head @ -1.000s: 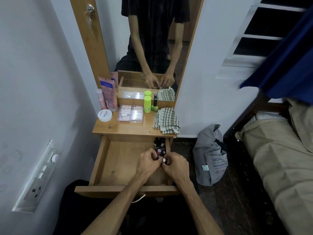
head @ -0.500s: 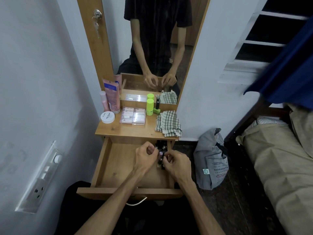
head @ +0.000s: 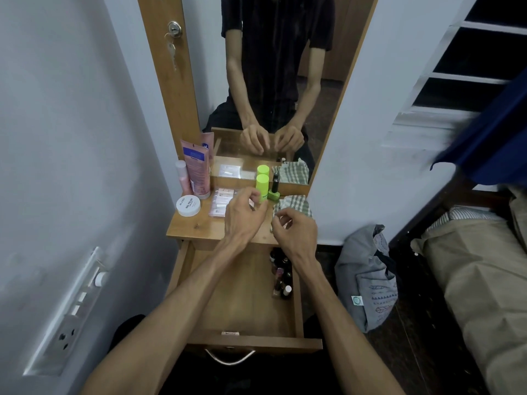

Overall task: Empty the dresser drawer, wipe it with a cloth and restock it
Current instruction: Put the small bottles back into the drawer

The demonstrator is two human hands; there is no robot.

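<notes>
While bottles (head: 281, 276) remain in the drawer (head: 245, 295), emptying step continues; both hands (head: 245, 215) over worktop (head: 199, 226), fingers curled, contents unclear; next: set down, fetch more

The left hand (head: 245, 212) is covering part of the clear packets (head: 222, 200) beside the lime bottle (head: 262, 187); whatever the right hand (head: 295, 230) is pinching is staying too small to tell.

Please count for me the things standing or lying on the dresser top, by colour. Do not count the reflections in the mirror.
Pink tubes: 2
White round jar: 1
Lime green bottles: 2
Clear packet stack: 1
Green checked cloth: 1
Total: 7
</notes>
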